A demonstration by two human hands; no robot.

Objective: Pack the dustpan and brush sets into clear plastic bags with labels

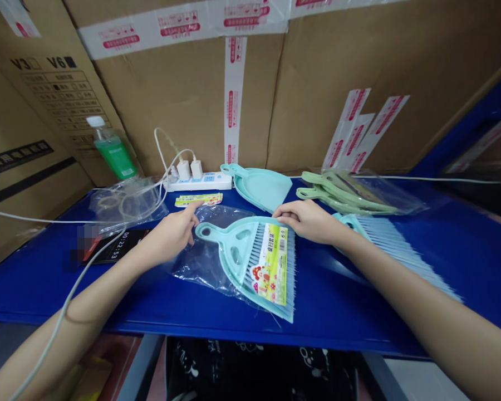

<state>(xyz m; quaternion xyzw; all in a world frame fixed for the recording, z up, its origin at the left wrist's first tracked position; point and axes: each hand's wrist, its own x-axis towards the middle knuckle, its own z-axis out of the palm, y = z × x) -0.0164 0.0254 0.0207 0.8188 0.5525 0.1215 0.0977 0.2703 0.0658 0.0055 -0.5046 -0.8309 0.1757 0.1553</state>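
A light-teal brush and dustpan set (250,262) with a yellow printed label lies on the blue shelf (442,262), partly inside a clear plastic bag (200,262). My left hand (171,236) pinches the bag's edge beside the set's handle. My right hand (309,220) rests on the set's far top edge, fingers curled over it. A second teal dustpan (261,186) lies just behind. A pale blue brush (392,239) sits under my right forearm.
Green brushes in a clear bag (350,192) lie at the back right. A white power strip (200,179) with chargers, a green bottle (112,147), loose clear bags (127,203), a small label (198,199) and a phone (117,245) are at the back left. Cardboard boxes (317,83) form the rear wall.
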